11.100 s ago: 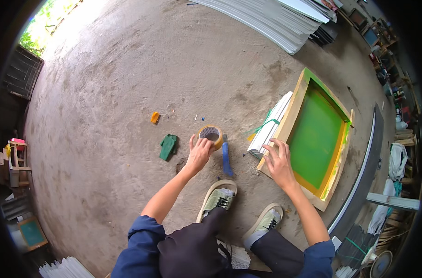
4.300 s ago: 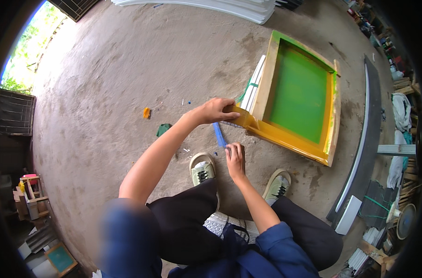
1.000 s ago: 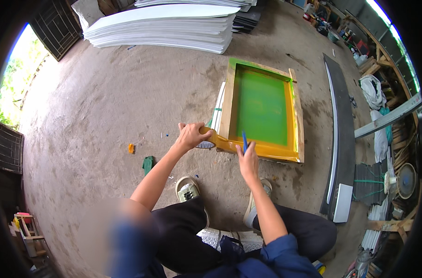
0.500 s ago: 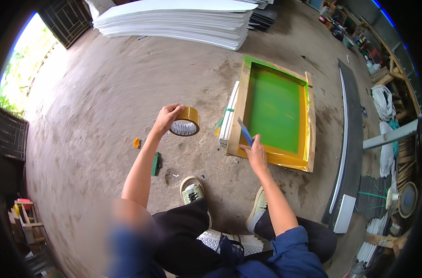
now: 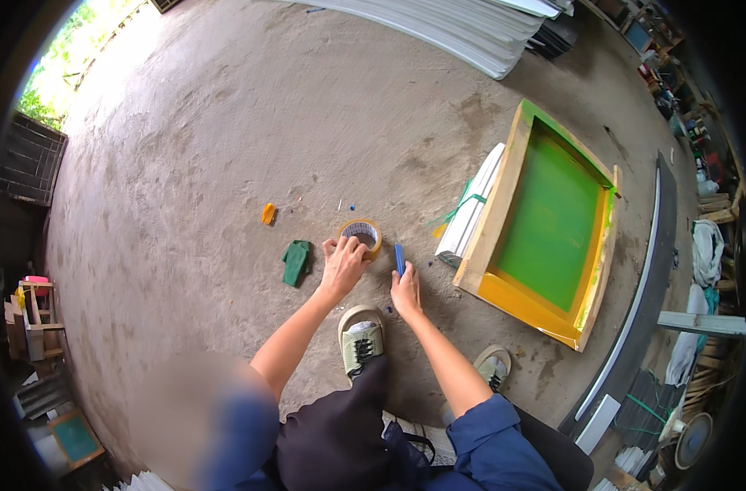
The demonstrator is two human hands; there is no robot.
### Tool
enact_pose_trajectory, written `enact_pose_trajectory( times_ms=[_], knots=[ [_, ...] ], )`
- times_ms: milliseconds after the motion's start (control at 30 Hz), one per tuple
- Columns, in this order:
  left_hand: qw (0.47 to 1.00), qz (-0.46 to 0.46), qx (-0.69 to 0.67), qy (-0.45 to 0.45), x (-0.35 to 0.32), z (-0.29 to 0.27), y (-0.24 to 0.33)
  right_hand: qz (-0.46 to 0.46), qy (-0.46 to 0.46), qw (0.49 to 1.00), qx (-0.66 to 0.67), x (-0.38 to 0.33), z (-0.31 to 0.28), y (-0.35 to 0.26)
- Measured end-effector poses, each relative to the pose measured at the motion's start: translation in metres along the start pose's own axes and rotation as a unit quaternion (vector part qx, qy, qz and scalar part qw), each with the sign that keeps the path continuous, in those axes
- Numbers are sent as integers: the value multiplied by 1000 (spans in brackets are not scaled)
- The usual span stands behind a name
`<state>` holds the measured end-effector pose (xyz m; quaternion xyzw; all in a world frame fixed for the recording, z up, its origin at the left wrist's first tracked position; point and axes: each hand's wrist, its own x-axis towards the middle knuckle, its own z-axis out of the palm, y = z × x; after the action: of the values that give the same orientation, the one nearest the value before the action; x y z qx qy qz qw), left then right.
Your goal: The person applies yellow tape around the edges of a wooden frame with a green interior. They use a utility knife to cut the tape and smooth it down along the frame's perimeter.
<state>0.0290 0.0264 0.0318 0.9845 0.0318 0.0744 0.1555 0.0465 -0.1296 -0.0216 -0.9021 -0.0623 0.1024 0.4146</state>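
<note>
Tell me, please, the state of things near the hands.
Round amber tape roll, touched by the left hand
Slim blue cutter, held in the right hand
Wooden frame with green mesh, taped along near edge
White rectangular bundle, tied with green strap
Dark green clothlike piece, crumpled on floor

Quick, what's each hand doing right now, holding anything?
Left hand: touching the tape roll; whether gripping it cannot be told.
Right hand: closed, holding a blue tool.
</note>
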Motion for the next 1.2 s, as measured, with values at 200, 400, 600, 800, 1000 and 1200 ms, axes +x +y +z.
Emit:
enact_pose_trajectory(
  times_ms=[200,400,600,800,1000,1200],
  knots=[
    [994,23,-102,-4,-1,-5,6,-113,-119,984,-66,-8,-40,-15],
    [985,83,-150,18,38,-63,29,-211,-272,936,-72,-11,-200,-74],
    [960,215,-144,-104,81,-131,113,-130,-103,967,-193,-21,-393,-40],
    [946,244,-5,-213,92,-150,181,-42,89,985,-139,-62,-493,56],
    [926,268,82,-253,95,-114,203,7,37,989,-142,-74,-463,116],
    [918,313,126,-208,110,-62,209,-19,11,991,-135,-59,-430,142]
  ],
)
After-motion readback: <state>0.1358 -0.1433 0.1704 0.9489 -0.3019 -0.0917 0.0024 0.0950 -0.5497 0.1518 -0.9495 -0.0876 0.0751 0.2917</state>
